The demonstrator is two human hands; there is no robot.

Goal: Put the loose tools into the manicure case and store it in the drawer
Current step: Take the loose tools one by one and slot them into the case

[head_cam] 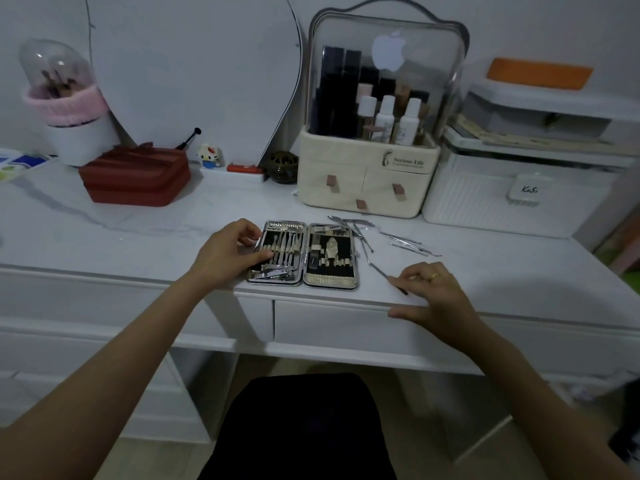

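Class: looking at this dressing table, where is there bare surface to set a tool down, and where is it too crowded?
Free: the wide tabletop between the red pouch and the front edge, left of the left hand. Crowded: right of the open manicure case, where loose tools lie before the cosmetics organizer, by the right hand.

Home bedroom vanity: white dressing table (138,216), mirror (194,71) behind it, cosmetics organizer (370,174) right of the mirror.
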